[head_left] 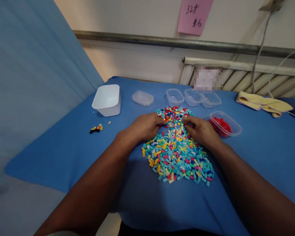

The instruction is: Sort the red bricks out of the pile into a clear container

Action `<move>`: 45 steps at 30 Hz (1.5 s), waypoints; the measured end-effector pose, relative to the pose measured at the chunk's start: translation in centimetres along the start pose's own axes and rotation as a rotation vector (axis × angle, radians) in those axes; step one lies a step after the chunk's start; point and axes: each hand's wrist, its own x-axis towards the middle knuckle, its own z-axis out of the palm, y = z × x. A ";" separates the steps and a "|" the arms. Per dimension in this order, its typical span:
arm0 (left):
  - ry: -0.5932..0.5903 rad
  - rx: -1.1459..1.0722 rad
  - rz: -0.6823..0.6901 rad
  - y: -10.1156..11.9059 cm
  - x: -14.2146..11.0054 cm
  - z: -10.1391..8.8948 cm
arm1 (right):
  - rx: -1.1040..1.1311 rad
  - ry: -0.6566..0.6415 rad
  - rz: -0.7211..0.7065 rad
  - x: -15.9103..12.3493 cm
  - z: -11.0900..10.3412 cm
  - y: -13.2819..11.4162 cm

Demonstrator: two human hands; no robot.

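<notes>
A large spread of small toy building bricks (177, 154) in turquoise, yellow, pink, red, green and white lies on the blue cloth. My left hand (149, 126) reaches into the left side of its upper part. Its fingers are pressed together among the bricks, and whatever they grip is hidden. Opposite it, my right hand (200, 129) touches the right side, with thumb and fingers slightly apart and nothing visible between them. Just right of that hand stands a clear plastic tub (236, 129) with red bricks (222, 126) inside.
Three clear tubs, the left one (175, 97) nearest the lid (143, 98), stand at the back. A white bin (107, 100) is at left, with several black, orange and yellow bricks (97, 128) before it. A yellow cloth (263, 103) lies at right, near the radiator (238, 70).
</notes>
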 end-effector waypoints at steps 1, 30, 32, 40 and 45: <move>-0.011 -0.003 0.008 0.1 0.0 0.0 | 0.000 0.003 -0.002 0.0 0.0 0.1; -0.068 0.124 0.070 -0.1 -0.3 -0.5 | -0.077 0.118 -0.137 -2.9 -3.5 -2.2; -0.046 0.157 0.029 -0.1 -0.2 -0.4 | -0.067 0.120 -0.134 -2.9 -3.5 -2.3; 0.111 -0.091 -0.144 -2.1 -0.3 -1.1 | -0.046 0.124 -0.185 -2.9 -3.4 -2.7; 0.139 -0.122 -0.210 -4.1 -0.8 -1.3 | -0.027 0.124 -0.180 -2.9 -3.6 -2.7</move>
